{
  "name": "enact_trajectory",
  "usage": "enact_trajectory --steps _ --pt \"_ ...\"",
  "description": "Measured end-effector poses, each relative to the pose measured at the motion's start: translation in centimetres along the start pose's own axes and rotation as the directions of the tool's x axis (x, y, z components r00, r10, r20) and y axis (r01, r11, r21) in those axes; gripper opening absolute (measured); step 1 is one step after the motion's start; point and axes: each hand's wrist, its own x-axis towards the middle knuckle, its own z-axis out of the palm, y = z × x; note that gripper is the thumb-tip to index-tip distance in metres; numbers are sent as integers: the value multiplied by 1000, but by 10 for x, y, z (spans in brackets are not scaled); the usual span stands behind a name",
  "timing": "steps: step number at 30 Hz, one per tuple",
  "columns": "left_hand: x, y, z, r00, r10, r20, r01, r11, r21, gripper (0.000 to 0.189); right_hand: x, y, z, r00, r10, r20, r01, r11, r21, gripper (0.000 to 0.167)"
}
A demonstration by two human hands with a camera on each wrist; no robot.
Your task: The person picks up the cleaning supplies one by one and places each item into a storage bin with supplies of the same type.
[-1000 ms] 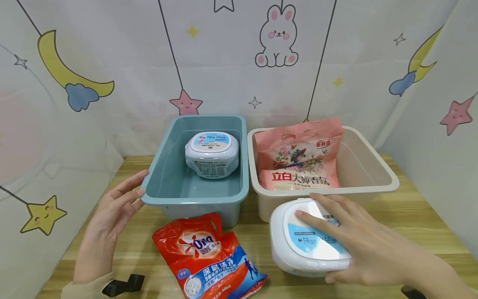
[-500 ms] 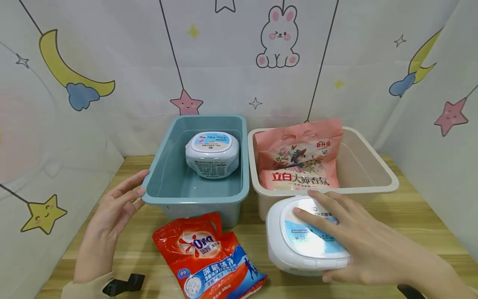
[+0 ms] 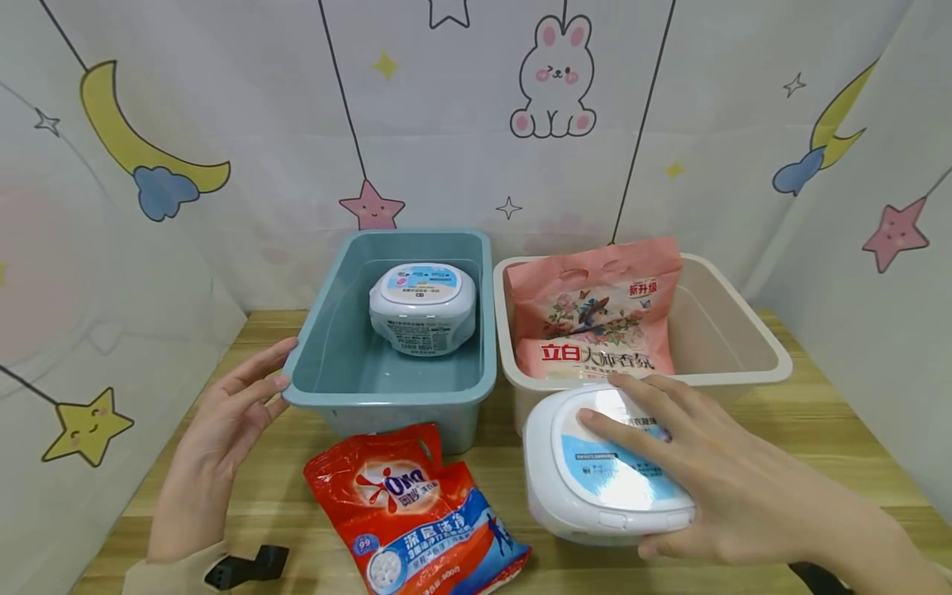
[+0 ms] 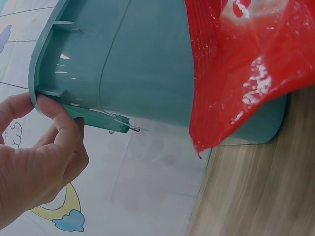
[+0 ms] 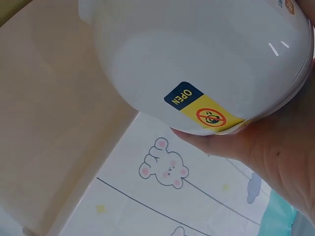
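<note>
My right hand point(image 3: 714, 487) grips a white laundry pod tub point(image 3: 550, 496) with a blue label on its lid. It holds the tub tilted in front of the cream bin point(image 3: 729, 380); in the right wrist view a yellow and navy OPEN sticker shows on the tub point(image 5: 147, 64). My left hand point(image 3: 230, 413) pinches the rim of the blue bin point(image 3: 387, 400) at its front left corner, seen closely in the left wrist view, with thumb and finger on the rim point(image 4: 32, 73). A second laundry pod tub point(image 3: 421, 314) sits inside the blue bin.
A red bag of Omo washing powder point(image 3: 416, 512) lies on the wooden table point(image 3: 833, 463), in front of the blue bin. A pink bag of washing powder point(image 3: 595, 306) leans inside the cream bin. A patterned curtain point(image 3: 446, 99) hangs behind.
My right hand has shifted the white laundry pod tub slightly left and up in the head view. My left hand stays on the blue bin's rim.
</note>
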Motion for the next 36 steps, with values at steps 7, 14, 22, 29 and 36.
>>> enact_trajectory --steps 7,14,22,29,36 --pt "0 -1 -1 1000 -5 -16 5 1000 19 41 1 -2 -3 1000 9 7 -9 1000 -11 95" --pt "1 -1 -1 1000 -8 -26 9 999 35 41 4 -4 -5 1000 -15 -26 15 1000 -16 96" --pt "0 0 0 1000 -11 -25 12 999 31 40 8 -5 -9 996 -54 -68 53 999 -11 97" --pt "0 0 0 1000 -10 -25 11 1000 19 40 10 -6 -12 998 -44 -40 43 999 -9 96" --pt "-1 0 1 1000 -13 -18 13 1000 2 41 15 -6 -15 996 -75 -54 74 997 -22 97"
